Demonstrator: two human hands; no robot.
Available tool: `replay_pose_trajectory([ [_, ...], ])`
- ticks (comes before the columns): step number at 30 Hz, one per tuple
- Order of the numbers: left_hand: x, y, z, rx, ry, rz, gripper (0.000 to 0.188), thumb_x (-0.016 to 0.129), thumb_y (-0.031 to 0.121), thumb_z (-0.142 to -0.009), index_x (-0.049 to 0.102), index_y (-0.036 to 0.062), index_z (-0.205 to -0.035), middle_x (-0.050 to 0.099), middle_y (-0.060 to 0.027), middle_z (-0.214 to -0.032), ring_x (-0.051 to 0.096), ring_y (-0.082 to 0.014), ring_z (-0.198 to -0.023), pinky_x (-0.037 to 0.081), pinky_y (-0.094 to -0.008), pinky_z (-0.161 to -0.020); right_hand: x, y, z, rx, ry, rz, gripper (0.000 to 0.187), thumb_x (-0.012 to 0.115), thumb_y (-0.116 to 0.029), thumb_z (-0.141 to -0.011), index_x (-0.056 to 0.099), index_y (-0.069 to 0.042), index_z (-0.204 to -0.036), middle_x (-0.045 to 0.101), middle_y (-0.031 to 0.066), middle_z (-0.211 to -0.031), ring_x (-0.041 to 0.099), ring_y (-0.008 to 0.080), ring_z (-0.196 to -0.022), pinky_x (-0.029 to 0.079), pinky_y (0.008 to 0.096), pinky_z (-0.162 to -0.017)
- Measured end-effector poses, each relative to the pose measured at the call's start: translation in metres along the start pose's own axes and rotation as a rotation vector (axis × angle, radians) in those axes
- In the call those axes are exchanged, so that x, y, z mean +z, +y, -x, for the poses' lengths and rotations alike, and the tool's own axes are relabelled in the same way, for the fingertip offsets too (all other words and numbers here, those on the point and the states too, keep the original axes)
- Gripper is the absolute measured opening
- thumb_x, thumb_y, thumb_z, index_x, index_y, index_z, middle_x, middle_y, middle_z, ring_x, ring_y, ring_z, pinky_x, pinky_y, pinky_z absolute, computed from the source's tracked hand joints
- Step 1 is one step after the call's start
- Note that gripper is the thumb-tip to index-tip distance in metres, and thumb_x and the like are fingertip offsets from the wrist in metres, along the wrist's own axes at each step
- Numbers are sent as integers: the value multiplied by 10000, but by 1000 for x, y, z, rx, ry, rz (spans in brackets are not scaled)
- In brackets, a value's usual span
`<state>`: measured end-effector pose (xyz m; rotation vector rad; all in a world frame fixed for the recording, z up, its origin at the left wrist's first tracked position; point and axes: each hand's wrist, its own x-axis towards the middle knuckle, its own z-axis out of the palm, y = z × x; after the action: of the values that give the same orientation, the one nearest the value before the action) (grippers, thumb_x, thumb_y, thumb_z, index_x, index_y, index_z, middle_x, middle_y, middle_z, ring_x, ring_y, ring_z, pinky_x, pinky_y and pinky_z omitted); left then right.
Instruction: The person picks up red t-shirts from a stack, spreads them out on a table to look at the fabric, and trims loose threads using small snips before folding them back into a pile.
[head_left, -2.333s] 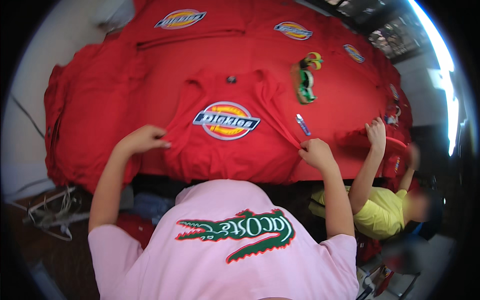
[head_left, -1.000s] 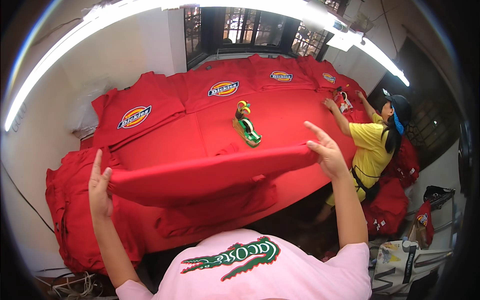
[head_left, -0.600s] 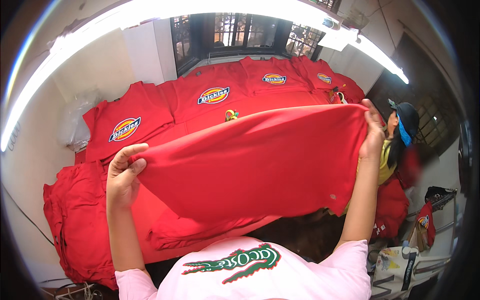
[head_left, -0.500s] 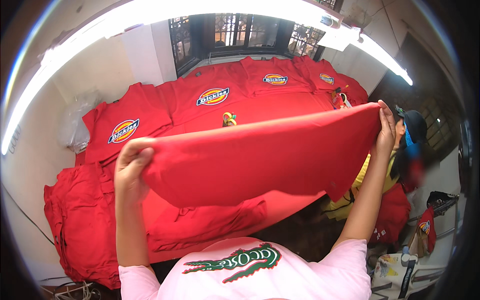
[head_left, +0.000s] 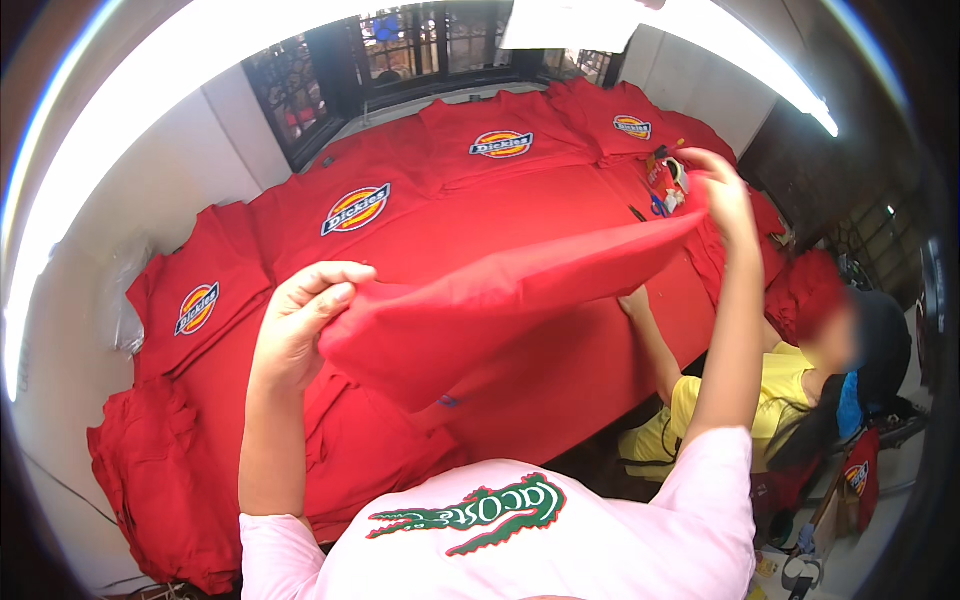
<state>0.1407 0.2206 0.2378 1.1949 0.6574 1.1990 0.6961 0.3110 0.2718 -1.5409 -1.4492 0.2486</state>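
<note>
Both hands are up off the table. The left hand (head_left: 305, 320) pinches one end of the red shirt (head_left: 500, 300), fingers curled over the cloth edge; the right hand (head_left: 725, 195) grips the other end, raised higher and farther out. The shirt hangs between them in a sagging band, well above the table (head_left: 560, 370), which is draped in red cloth with a row of printed shirts (head_left: 357, 208) laid flat along the far side.

To do this lift well, I'd judge the two grips want to be level: the right end rides high, so the cloth slopes and bunches toward the left. Drawing the hands apart should take out the sag before it goes down flat.

A small bright tool (head_left: 668, 182) sits just beside the right hand, maybe scissors, too blurred to be sure; keep the cloth from catching it. A co-worker's arm (head_left: 650, 335) reaches onto the table under the shirt, so mind that too.
</note>
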Motion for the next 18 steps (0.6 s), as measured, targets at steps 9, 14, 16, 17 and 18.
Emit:
replay_pose_trajectory([
  [9, 53, -62, -66, -466, 23, -185, 216, 671, 87, -978, 730, 12, -1172, 711, 14, -958, 404, 26, -544, 308, -150, -460, 97, 186, -135, 199, -555, 239, 676, 784, 10, -736, 644, -151, -1377, 648, 104, -1354, 699, 257, -928, 602, 385, -816],
  [14, 31, -69, -57, -552, 84, -138, 201, 702, 46, -948, 713, 23, -1147, 650, 38, -884, 385, 26, -517, 306, -147, -452, 125, 174, -125, 519, -369, -14, 506, 490, -1, -931, 649, -175, -1378, 637, 47, -979, 610, 165, -739, 601, 456, -745],
  [16, 23, -73, -54, -585, 122, -113, 197, 713, 28, -933, 705, 45, -1129, 597, 68, -817, 383, 19, -505, 290, -152, -461, 126, 184, -118, 539, -327, -159, 490, 501, -7, -936, 655, -179, -1368, 563, 6, -879, 539, 126, -668, 596, 410, -727],
  [17, 18, -75, -53, -592, 132, -93, 203, 712, 24, -931, 704, 50, -1132, 593, 72, -807, 389, 15, -506, 289, -156, -467, 129, 187, -113, 548, -307, -233, 482, 507, -10, -939, 658, -180, -1363, 526, -15, -829, 503, 107, -633, 593, 387, -718],
  [18, 13, -78, -51, -599, 142, -74, 209, 711, 20, -929, 703, 54, -1135, 588, 76, -796, 395, 11, -507, 288, -161, -473, 133, 190, -108, 558, -293, -284, 472, 503, -14, -943, 665, -181, -1353, 522, -23, -821, 500, 99, -629, 589, 376, -707],
])
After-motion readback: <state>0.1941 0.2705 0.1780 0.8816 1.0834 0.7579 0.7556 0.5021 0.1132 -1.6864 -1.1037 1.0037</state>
